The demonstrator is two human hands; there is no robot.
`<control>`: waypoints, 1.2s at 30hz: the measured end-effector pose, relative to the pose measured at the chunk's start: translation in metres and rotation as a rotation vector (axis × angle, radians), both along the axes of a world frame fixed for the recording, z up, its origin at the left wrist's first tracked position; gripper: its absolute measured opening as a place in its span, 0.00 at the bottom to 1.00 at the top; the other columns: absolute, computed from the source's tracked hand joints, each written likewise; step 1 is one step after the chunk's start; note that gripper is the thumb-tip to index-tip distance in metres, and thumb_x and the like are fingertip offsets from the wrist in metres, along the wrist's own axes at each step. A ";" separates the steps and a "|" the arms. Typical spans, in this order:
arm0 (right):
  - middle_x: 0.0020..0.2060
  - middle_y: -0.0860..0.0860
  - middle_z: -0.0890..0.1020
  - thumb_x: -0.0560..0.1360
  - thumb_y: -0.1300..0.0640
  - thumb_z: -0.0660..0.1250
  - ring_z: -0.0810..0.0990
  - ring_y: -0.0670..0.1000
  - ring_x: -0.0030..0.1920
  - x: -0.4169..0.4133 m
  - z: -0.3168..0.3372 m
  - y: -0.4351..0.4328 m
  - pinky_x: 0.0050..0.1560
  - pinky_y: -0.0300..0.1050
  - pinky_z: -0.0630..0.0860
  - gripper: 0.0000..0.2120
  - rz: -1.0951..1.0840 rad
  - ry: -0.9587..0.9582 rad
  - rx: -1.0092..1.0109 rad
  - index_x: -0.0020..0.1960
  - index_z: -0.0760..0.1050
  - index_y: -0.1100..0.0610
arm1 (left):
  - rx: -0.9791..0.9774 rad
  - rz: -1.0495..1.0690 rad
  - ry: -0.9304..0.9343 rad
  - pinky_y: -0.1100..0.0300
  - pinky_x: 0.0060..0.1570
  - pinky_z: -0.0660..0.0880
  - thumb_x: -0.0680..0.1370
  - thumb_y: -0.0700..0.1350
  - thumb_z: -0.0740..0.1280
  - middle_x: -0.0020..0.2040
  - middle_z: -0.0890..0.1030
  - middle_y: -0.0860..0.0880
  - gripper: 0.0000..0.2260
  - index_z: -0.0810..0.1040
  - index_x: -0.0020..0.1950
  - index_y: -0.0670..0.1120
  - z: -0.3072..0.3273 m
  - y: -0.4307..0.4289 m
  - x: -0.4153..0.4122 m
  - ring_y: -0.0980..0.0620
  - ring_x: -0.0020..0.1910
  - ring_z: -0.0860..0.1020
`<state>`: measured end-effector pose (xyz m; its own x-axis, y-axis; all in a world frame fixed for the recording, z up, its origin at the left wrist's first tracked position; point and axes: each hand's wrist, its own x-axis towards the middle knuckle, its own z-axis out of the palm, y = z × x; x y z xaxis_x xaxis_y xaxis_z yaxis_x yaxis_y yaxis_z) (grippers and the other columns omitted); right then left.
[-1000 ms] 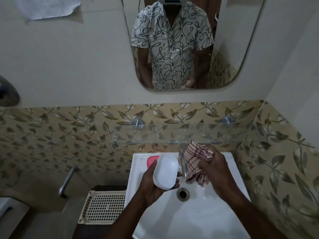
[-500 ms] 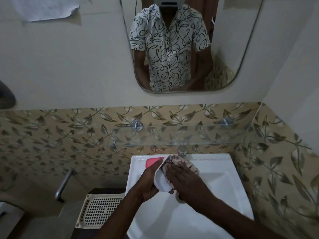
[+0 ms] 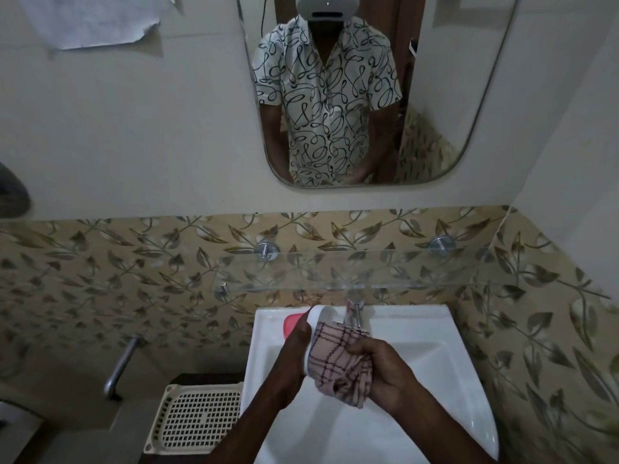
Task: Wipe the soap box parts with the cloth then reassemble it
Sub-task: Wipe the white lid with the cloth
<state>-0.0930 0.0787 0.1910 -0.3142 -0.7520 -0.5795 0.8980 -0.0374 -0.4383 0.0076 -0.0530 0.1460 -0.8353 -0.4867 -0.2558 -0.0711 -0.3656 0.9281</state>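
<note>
Soap box part: a white plastic shell [image 3: 317, 318] held on edge over the back left of the basin, its rounded rim pointing up toward the tap; only the upper rim and a strip of its left side show, the rest is covered by cloth.
Cloth: a pale checked cloth with dark lines [image 3: 336, 354], pressed flat against the open face of the white shell and bunched into folds lower down, where it hangs out under the right hand.
Left hand [image 3: 294, 354]: wrapped around the left side of the white shell, fingers closed along its back and thumb side toward the camera, gripping it.
Right hand [image 3: 382, 366]: fingers curled together around the gathered cloth, pushing it against the shell.
Pink part: a pink piece [image 3: 290, 324] lying on the sink's back left ledge, just behind the left hand and partly hidden by it.
Tap: a chrome tap [image 3: 354, 309] rising at the back of the basin, just beside the shell's upper rim.
Sink: a white basin [image 3: 435, 363] beneath both hands.
Glass shelf: a clear shelf [image 3: 368, 272] on the leaf-patterned tiles above the tap.
Basket: a cream perforated tray [image 3: 197, 420] left of the sink.
Mirror: a mirror [image 3: 445, 95] above, reflecting the person's patterned shirt.
</note>
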 end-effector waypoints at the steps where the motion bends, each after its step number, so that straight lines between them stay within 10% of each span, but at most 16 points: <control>1: 0.58 0.73 0.77 0.71 0.71 0.56 0.79 0.67 0.53 -0.004 0.000 0.004 0.59 0.64 0.74 0.19 -0.054 0.011 -0.018 0.59 0.74 0.73 | 0.004 -0.032 0.005 0.54 0.54 0.80 0.80 0.60 0.55 0.64 0.81 0.54 0.15 0.74 0.64 0.67 -0.002 -0.004 0.004 0.50 0.64 0.79; 5: 0.50 0.63 0.85 0.73 0.71 0.63 0.84 0.61 0.50 -0.033 0.008 0.021 0.55 0.59 0.79 0.14 -0.267 0.711 0.200 0.57 0.78 0.64 | 0.024 -0.107 -0.080 0.41 0.51 0.80 0.74 0.42 0.73 0.62 0.81 0.40 0.25 0.73 0.69 0.56 -0.008 -0.019 0.012 0.33 0.57 0.80; 9: 0.52 0.51 0.84 0.76 0.62 0.67 0.84 0.52 0.49 -0.030 0.014 0.009 0.48 0.39 0.81 0.19 -0.072 1.505 0.412 0.66 0.75 0.52 | -0.397 -0.105 -0.229 0.54 0.59 0.78 0.78 0.40 0.65 0.65 0.79 0.51 0.21 0.71 0.70 0.56 -0.005 -0.020 0.003 0.51 0.59 0.79; 12: 0.61 0.48 0.81 0.79 0.57 0.64 0.81 0.47 0.56 -0.004 0.002 -0.010 0.57 0.39 0.78 0.18 0.039 1.751 0.300 0.69 0.71 0.51 | -0.546 -0.070 -0.268 0.77 0.49 0.72 0.81 0.47 0.63 0.61 0.77 0.59 0.13 0.72 0.63 0.61 0.004 -0.008 -0.007 0.67 0.54 0.76; 15: 0.67 0.46 0.77 0.78 0.62 0.64 0.78 0.46 0.63 0.003 -0.012 -0.009 0.63 0.41 0.75 0.24 0.073 1.753 0.264 0.72 0.68 0.52 | -0.572 -0.062 -0.299 0.78 0.41 0.69 0.82 0.49 0.62 0.56 0.77 0.62 0.11 0.72 0.59 0.65 0.011 -0.002 -0.007 0.70 0.49 0.74; 18: 0.55 0.52 0.85 0.76 0.64 0.65 0.85 0.51 0.47 -0.009 -0.019 -0.005 0.48 0.46 0.82 0.22 0.044 1.554 0.406 0.68 0.73 0.53 | -0.544 -0.167 -0.300 0.74 0.47 0.75 0.82 0.46 0.61 0.54 0.81 0.63 0.13 0.77 0.56 0.65 0.010 -0.006 -0.001 0.67 0.50 0.78; 23: 0.51 0.46 0.85 0.74 0.62 0.68 0.83 0.47 0.52 -0.034 -0.016 0.000 0.57 0.50 0.79 0.15 -0.073 1.242 0.424 0.58 0.80 0.51 | -0.416 -0.161 -0.344 0.45 0.62 0.77 0.81 0.47 0.63 0.59 0.82 0.48 0.13 0.78 0.64 0.50 0.014 -0.012 0.006 0.46 0.57 0.80; 31: 0.48 0.65 0.85 0.74 0.64 0.65 0.84 0.61 0.48 -0.052 -0.009 0.011 0.50 0.53 0.81 0.09 0.253 0.743 0.188 0.50 0.82 0.64 | 0.125 -0.180 -0.167 0.56 0.40 0.81 0.70 0.46 0.73 0.46 0.87 0.45 0.10 0.87 0.50 0.48 0.025 -0.017 0.012 0.48 0.42 0.86; 36: 0.45 0.61 0.86 0.75 0.56 0.70 0.86 0.56 0.42 -0.050 -0.013 0.006 0.44 0.48 0.82 0.13 0.067 0.699 0.198 0.55 0.80 0.64 | 0.137 -0.136 -0.128 0.48 0.50 0.81 0.76 0.41 0.70 0.56 0.84 0.38 0.11 0.82 0.58 0.41 0.025 -0.012 -0.002 0.42 0.51 0.83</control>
